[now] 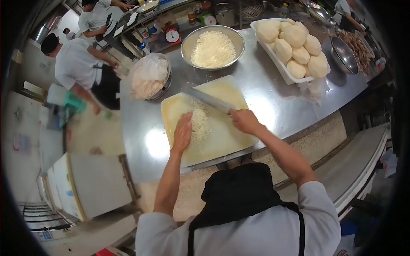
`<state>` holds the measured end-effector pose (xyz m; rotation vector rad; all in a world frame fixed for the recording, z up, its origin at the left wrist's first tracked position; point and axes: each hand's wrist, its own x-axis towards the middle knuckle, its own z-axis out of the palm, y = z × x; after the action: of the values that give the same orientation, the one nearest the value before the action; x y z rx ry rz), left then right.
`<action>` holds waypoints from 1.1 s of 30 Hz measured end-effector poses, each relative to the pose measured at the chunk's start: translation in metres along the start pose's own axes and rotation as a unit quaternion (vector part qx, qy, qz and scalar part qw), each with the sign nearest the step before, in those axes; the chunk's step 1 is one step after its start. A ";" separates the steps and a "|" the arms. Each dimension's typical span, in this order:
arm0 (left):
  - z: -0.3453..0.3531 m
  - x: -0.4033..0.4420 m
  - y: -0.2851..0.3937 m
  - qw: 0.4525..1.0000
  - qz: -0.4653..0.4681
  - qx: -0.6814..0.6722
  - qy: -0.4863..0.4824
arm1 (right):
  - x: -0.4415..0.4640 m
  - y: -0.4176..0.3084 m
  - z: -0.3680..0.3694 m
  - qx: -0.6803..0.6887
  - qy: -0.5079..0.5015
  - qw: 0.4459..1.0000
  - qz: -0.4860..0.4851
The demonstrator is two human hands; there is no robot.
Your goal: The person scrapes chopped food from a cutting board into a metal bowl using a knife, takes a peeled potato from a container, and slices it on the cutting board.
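The right grip (245, 121) clasps a large knife (208, 100) over a cutting board (226, 134) on the metal surface (294, 102); the left grip (183, 132), outstretched and unclenched, flanks a pile of finely chopped pale food (201, 124).

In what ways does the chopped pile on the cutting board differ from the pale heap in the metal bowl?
The pile is smaller; the heap is larger. The pile lies scattered flat on the cutting board, while the heap sits thick inside the bowl. The left hand is beside the pile; the heap has no hand beside it. Both are pale, small bits.
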<state>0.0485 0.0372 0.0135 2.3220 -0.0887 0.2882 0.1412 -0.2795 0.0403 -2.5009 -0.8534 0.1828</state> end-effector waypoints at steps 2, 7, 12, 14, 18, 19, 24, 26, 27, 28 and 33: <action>-0.020 -0.016 -0.013 0.992 -0.039 -0.055 0.105 | 0.000 -0.039 0.040 -0.026 -0.030 0.999 -0.008; -0.018 -0.010 -0.049 0.933 -0.179 -0.231 0.209 | -0.053 -0.111 0.056 0.034 -0.035 0.998 0.027; 0.028 0.000 -0.044 0.973 -0.085 0.175 0.127 | -0.098 -0.075 -0.016 0.406 -0.065 0.875 0.254; 0.030 -0.010 -0.014 0.989 -0.017 0.138 0.053 | -0.127 -0.036 -0.001 0.527 0.011 0.792 0.308; 0.002 -0.020 0.004 0.998 0.048 0.036 -0.024 | -0.150 0.012 0.015 0.661 0.076 0.667 0.336; -0.001 -0.030 0.004 0.999 0.039 0.010 -0.030 | -0.153 0.014 0.020 0.656 0.064 0.664 0.353; 0.028 -0.051 0.043 0.986 -0.049 0.151 0.059 | -0.136 -0.055 0.044 0.536 -0.035 0.750 0.387; 0.045 -0.042 0.053 0.985 -0.059 0.124 0.103 | -0.121 -0.102 0.063 0.533 -0.080 0.760 0.363; 0.056 -0.041 0.050 0.984 -0.061 0.099 0.136 | -0.120 -0.117 0.086 0.564 -0.094 0.750 0.333; 0.064 -0.036 0.049 0.981 -0.060 0.072 0.171 | -0.117 -0.132 0.100 0.607 -0.088 0.733 0.295; 0.065 -0.035 0.052 0.970 -0.132 0.007 0.203 | -0.118 -0.118 0.104 0.632 -0.134 0.732 0.217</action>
<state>0.0179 -0.0468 -0.0020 2.2088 0.4220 0.6209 -0.0448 -0.2276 0.0037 -1.2799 -0.0461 0.9400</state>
